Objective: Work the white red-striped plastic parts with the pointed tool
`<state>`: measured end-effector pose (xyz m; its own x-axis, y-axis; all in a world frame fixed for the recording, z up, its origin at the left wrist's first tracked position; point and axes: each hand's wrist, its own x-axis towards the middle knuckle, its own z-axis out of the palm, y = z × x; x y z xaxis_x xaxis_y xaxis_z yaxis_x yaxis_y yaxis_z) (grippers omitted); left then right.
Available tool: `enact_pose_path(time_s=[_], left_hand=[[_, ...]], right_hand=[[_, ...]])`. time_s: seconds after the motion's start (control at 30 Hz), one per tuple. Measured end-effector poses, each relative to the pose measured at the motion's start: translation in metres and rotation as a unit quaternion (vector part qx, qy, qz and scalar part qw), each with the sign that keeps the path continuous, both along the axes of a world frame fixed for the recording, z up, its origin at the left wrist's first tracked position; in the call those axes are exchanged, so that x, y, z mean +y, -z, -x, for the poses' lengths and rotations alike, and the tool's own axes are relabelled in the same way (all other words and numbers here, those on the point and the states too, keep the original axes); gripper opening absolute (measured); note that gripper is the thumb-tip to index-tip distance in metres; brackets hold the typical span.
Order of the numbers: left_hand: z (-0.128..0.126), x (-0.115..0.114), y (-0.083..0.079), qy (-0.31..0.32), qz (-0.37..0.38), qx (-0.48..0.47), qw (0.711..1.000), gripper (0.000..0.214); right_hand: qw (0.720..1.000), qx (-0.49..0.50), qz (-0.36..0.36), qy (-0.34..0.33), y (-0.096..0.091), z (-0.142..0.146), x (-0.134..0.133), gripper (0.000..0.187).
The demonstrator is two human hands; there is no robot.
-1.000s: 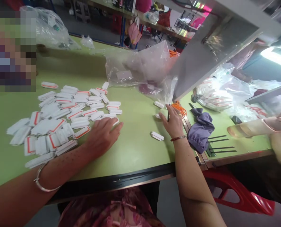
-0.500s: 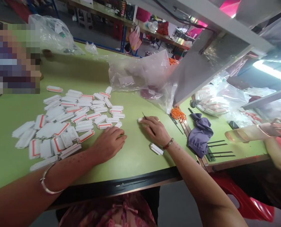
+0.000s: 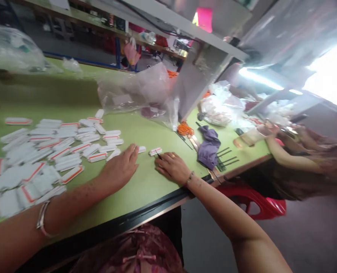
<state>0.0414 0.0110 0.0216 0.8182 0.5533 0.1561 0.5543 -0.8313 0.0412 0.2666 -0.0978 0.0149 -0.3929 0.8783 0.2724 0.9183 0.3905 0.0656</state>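
Note:
My left hand [image 3: 122, 167] lies low over the green table [image 3: 128, 201], fingers stretched out and holding nothing. Just past its fingertips is a small white bundle of strips [image 3: 141, 149]. In the fingers of my right hand [image 3: 172, 167] is a thin dark pointed tool [image 3: 158, 154]; its exact kind is too small to make out. The tool's tip is at a white bundle with an orange line [image 3: 155, 151], and whether they touch I cannot tell. Many similar white bundles [image 3: 69, 162], some showing orange edges, spread across the table left of my left hand.
Clear plastic bags [image 3: 137, 91] lie at the back. Right of my right hand are orange loops [image 3: 185, 129], a purple cloth [image 3: 209, 148] and black strips [image 3: 228, 154]. Further right, another person's arm [image 3: 292, 157] reaches near a bottle [image 3: 249, 137]. A red stool [image 3: 256, 201] stands below.
The view has turned right, so the table's things sit further left. My left fingers have straightened from a curl. The bundle that lay beside my right wrist no longer shows there.

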Motion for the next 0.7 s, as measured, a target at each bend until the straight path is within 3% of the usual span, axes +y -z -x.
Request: enact_pose_path(time_s=[0.1,0.17,0.27,0.4,0.47,0.53,0.7], left_hand=[[-0.023,0.01,-0.013,-0.036,0.035,0.082,0.995,0.042],[-0.022,0.011,-0.015,-0.043,0.048,0.098,0.993,0.038],[0.002,0.005,-0.008,-0.008,0.076,0.05,0.996,0.036],[0.042,-0.006,0.004,0.061,0.155,-0.091,0.982,0.034],[0.051,-0.01,0.006,0.075,0.18,-0.151,0.969,0.034],[0.054,-0.012,0.008,0.074,0.195,-0.183,0.961,0.031],[0.057,-0.011,0.014,0.032,0.238,-0.25,0.938,0.03]], right_hand=[[1.0,-0.005,-0.023,0.02,-0.005,-0.009,0.023,0.034],[0.998,0.007,-0.035,0.042,-0.007,-0.007,0.035,0.036],[0.997,0.018,-0.022,0.078,-0.004,0.004,0.049,0.036],[0.994,0.016,-0.001,0.106,-0.009,0.015,0.062,0.032],[0.996,0.049,-0.036,0.068,-0.016,0.023,0.06,0.029],[0.989,0.128,-0.077,-0.015,-0.021,0.037,0.053,0.028],[0.924,0.347,-0.067,-0.143,-0.019,0.068,0.033,0.03]])
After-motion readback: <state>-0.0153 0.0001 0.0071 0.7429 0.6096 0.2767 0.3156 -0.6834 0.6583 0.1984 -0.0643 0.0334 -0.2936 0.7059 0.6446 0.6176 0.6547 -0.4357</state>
